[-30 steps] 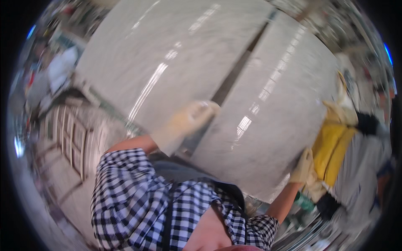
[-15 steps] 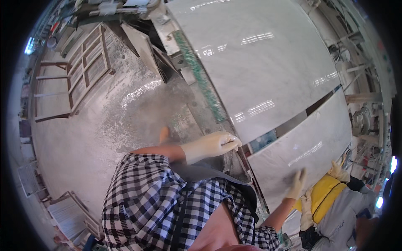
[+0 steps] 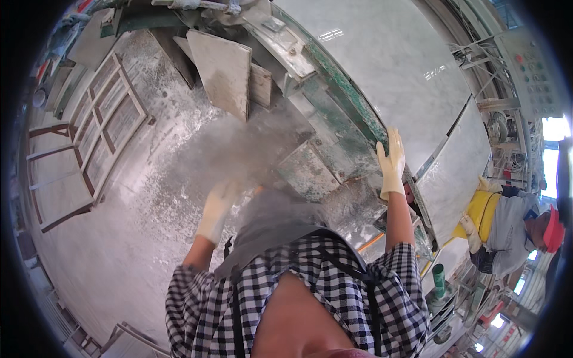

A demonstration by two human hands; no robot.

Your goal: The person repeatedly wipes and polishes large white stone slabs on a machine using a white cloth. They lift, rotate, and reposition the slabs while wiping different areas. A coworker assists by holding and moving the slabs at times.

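A large polished pale grey stone slab lies on a machine bed to my right. A smaller slab of the same look lies nearer, with a narrow dark gap between the two. My right hand, in a cream rubber glove, rests open on the bed's green, worn edge, thumb apart from the fingers, close to the large slab's edge. My left hand, also gloved, hangs low at my left side over the wet floor. Its fingers look loosely stretched and hold nothing visible, though a smear blurs their tips.
Broken stone pieces lean against the machine ahead. A metal frame rack stands on the floor at the left. A co-worker in a yellow apron stands at the right by the smaller slab. A control panel is beyond the bed.
My right hand has left the smaller slab's surface for the bed's edge. My left hand has moved from the bed's edge down to my left side. The gap between slabs looks narrower.
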